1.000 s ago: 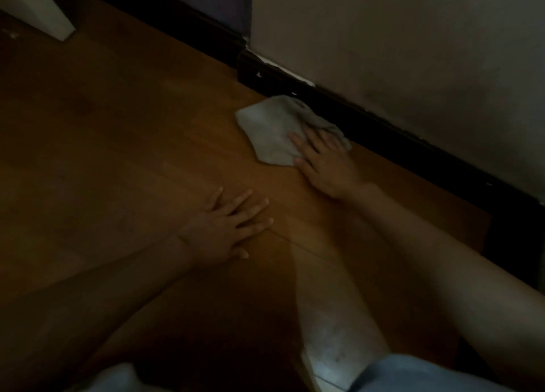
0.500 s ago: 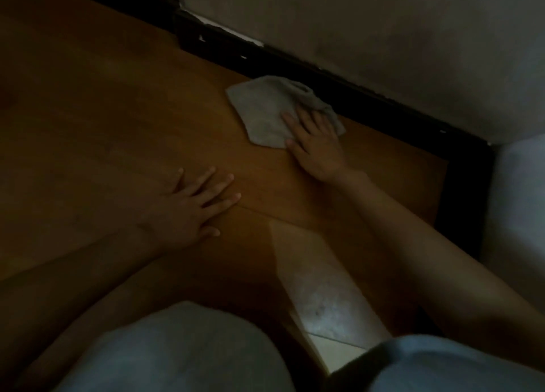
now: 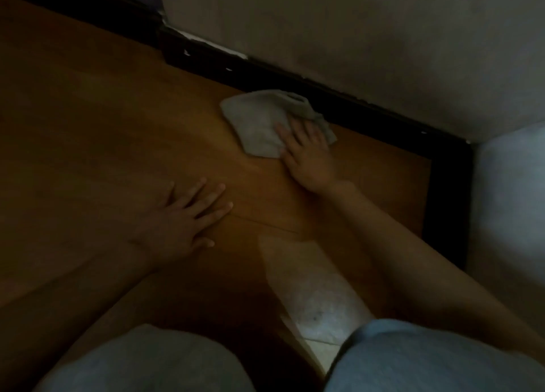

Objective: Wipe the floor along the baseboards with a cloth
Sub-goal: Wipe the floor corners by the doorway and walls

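You are pressing your spread right hand flat onto the crumpled grey cloth beside the dark baseboard, keeping it against the brown wooden floor's edge, while your splayed left hand is bracing you.

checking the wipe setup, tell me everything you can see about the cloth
The cloth is a pale grey, soft-looking rag, crumpled into an uneven shape with a bunched fold along its far edge. It lies flat on the wooden floor, close against the dark baseboard. The right hand presses on its near right part, fingers spread flat, not gripping.
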